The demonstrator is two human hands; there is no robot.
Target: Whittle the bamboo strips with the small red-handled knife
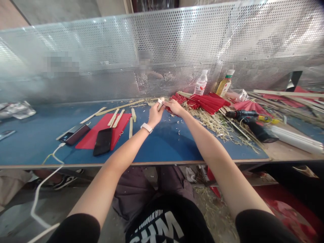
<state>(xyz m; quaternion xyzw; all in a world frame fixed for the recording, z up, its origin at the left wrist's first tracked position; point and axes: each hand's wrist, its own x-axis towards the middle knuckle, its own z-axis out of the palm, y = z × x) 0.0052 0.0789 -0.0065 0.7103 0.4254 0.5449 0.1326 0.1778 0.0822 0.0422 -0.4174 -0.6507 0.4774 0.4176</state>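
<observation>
Over the back half of the blue table [141, 148], my left hand [155, 115] is closed round a short pale wooden strip [160, 105], whose upper end sticks out above the fingers. My right hand [174, 106] meets it there with fingers pinched together at that end; what they grip is too small to make out. Small pale shavings [178, 131] lie on the table under my hands. Left of my left wrist are two loose wooden strips, one a short piece [133, 115]. A red sheet [88, 138] carries several more pale strips [118, 118] and a black phone [102, 141].
A power bank [76, 134] with a white cable sits at left. Behind my right arm lie red folded fans [210, 103], thin wood scraps [215, 123] and two bottles, one clear [200, 83]. A power drill [255, 125] rests at right. A perforated metal screen [108, 64] closes the back.
</observation>
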